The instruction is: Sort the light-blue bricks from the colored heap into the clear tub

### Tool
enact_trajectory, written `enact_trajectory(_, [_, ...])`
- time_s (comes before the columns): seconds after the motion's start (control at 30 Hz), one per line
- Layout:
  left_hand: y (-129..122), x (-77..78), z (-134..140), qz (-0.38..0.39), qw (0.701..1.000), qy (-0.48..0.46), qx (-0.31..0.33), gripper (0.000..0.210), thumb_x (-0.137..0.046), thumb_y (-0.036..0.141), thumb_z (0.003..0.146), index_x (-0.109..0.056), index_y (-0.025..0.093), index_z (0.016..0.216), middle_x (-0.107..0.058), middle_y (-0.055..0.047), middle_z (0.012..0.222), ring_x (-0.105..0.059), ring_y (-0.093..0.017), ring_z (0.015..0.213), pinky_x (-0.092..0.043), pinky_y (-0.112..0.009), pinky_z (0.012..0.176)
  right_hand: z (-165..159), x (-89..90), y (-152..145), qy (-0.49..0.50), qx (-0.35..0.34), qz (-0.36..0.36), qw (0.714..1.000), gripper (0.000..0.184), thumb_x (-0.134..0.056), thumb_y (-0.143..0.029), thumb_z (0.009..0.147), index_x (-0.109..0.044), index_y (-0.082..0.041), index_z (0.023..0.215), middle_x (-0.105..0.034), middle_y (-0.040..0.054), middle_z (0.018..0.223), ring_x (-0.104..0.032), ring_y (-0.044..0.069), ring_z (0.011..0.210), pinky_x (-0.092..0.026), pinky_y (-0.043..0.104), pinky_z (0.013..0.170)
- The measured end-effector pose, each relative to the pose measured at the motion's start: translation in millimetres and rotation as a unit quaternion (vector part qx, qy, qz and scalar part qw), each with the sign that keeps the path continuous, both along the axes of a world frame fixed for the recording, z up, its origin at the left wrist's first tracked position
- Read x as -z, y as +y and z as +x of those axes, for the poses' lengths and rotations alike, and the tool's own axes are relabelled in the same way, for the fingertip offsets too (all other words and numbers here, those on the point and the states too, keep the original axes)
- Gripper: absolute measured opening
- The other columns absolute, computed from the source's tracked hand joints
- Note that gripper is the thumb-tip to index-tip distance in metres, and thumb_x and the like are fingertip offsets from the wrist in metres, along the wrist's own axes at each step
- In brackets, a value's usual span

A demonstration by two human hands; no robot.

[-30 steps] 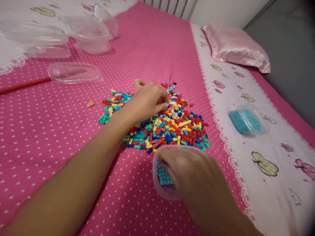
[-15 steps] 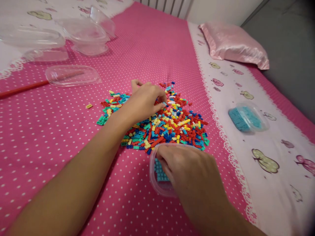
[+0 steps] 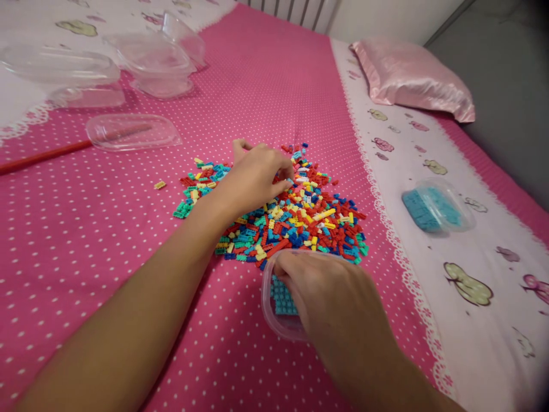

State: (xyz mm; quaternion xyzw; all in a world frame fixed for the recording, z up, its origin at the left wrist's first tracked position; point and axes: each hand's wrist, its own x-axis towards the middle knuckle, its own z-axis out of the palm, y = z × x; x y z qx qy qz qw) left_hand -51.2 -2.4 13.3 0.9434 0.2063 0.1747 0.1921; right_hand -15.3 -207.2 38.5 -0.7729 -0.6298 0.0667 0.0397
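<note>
My left hand rests over a pile of small toy building bricks in red, blue, yellow, green and pink. Its thumb and forefinger come together on a small light-blue brick at the pile's middle. My right hand reaches down into a clear plastic container just in front of the pile. The fingers there are curled and point downward; the tips and anything they hold are hidden. Inside the container, left of that hand, a teal studded brick plate shows in part.
A second clear container with teal bricks sits at the right. Clear empty containers stand at the far left, with a clear lid over a red stick. A pink pillow lies at the back right. One yellow brick lies apart.
The whole view has shifted slightly, so everything sits a little further right. Both hands keep nearly the same pose over the pile and in the container.
</note>
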Motion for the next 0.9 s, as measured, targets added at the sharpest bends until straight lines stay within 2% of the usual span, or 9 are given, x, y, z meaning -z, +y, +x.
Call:
enact_trajectory(0.27, [-1, -0.7, -1, 0.008, 1.0, -0.005, 0.0, 0.012, -0.063, 0.021, 0.086, -0.074, 0.021, 0.088, -0.076, -0.004, 0.096, -0.064, -0.026, 0.102, -0.027, -0.055, 0.104, 0, -0.3, 8, -0.006, 0.018, -0.024, 1.0, 0.016, -0.066, -0.012, 0.085, -0.071, -0.026, 0.079, -0.074, -0.0015, 0.071, -0.063, 0.016, 0.058, -0.019, 0.031, 0.053])
enact_trajectory(0.53, [0, -0.3, 0, 0.018, 1.0, 0.011, -0.002, 0.014, -0.062, 0.024, 0.088, -0.075, 0.021, 0.092, -0.076, -0.004, 0.099, -0.064, -0.027, 0.103, -0.026, -0.056, 0.104, 2, -4.0, -4, -0.036, -0.007, 0.103, 0.994, 0.019, -0.072, -0.007, 0.078, -0.067, -0.025, 0.074, -0.068, -0.0047, 0.064, -0.061, 0.017, 0.055, -0.02, 0.032, 0.051])
enact_trajectory(0.7, [-1, -1.1, -1, 0.013, 1.0, 0.018, -0.005, 0.012, -0.062, 0.023, 0.088, -0.074, 0.022, 0.092, -0.076, -0.003, 0.1, -0.064, -0.027, 0.104, -0.025, -0.058, 0.105, 2, -6.2, -8, -0.028, -0.01, 0.136, 0.99, 0.022, -0.07, -0.004, 0.079, -0.067, -0.026, 0.078, -0.066, -0.007, 0.063, -0.06, 0.016, 0.053, -0.023, 0.032, 0.05])
enact_trajectory(0.9, [-2, -1.3, -1, 0.01, 1.0, 0.013, -0.005, 0.011, -0.062, 0.022, 0.088, -0.074, 0.021, 0.09, -0.075, -0.004, 0.098, -0.063, -0.026, 0.103, -0.025, -0.058, 0.106, -2, 1.2, -8, -0.046, -0.033, 0.148, 0.987, 0.022, -0.06, -0.002, 0.082, -0.066, -0.024, 0.082, -0.068, -0.0035, 0.069, -0.065, 0.02, 0.06, -0.032, 0.033, 0.055])
